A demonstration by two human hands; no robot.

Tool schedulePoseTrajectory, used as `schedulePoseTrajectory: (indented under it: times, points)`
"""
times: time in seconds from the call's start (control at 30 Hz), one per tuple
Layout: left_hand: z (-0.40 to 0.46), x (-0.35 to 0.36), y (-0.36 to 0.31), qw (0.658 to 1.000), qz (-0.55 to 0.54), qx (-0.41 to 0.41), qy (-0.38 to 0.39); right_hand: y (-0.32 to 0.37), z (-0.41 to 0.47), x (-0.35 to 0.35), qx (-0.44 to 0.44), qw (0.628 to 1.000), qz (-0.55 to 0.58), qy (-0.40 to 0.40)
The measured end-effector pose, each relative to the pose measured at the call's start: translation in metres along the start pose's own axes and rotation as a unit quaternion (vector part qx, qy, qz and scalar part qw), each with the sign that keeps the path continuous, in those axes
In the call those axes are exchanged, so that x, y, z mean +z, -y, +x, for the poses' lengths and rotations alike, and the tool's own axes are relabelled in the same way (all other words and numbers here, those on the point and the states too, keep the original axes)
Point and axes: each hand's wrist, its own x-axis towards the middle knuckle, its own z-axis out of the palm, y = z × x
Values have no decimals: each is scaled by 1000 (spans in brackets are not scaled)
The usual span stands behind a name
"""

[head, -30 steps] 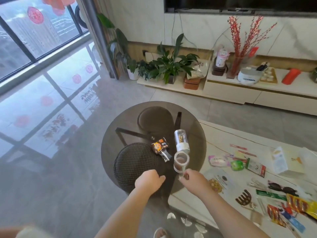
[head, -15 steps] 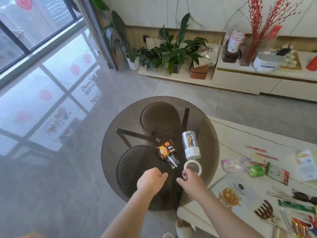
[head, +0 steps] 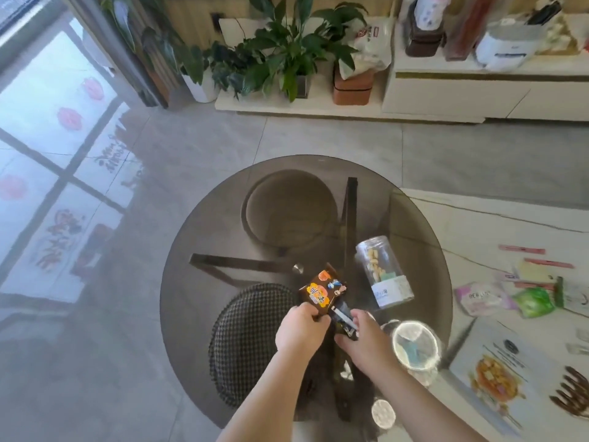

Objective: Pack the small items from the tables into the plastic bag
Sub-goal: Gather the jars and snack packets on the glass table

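Down on the round glass table [head: 197, 282], both hands are at work close together near its middle. The left hand [head: 299, 330] has its fingers curled on the near edge of a dark snack packet [head: 322, 290] printed in orange, which lies on the glass. Just right of it, the right hand [head: 366, 339] pinches a small dark flat item [head: 342, 317] with a pale strip along it; what this item is I cannot tell. The two hands are nearly touching, each closed on its own thing.

Farther right on the glass, a clear jar [head: 382, 272] lies on its side, pale pieces inside and a white label at its near end. Near the right hand, a tape roll [head: 414, 344] rests at the table's right edge, blurred.

Under the glass show a checkered stool [head: 245, 342] and a round brown seat [head: 288, 205].

To the right, a white table [head: 478, 231] carries a pink pouch [head: 478, 296], a green packet [head: 535, 303], a printed leaflet [head: 497, 371] and a brown hair claw [head: 573, 390].

Far off, potted plants [head: 287, 49] stand along a low white cabinet [head: 462, 94].
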Motion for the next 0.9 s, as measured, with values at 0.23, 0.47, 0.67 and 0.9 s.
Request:
schedulePoseTrajectory:
  times: [0.23,0.47,0.67,0.9]
  points:
    - [81,17,26,996,76,44,-20,-12,57,42,15,997,-61,-49]
    - [119,49,19,987,133,82,-40,-46,87,55,23,976,-205,-76]
    - [131,67,13,982,169,64,-52,-59,100,67,0,958,-264,-110]
    - [130,75,19,969,237,23,-58,-60,105,74,1,950,-281,-137]
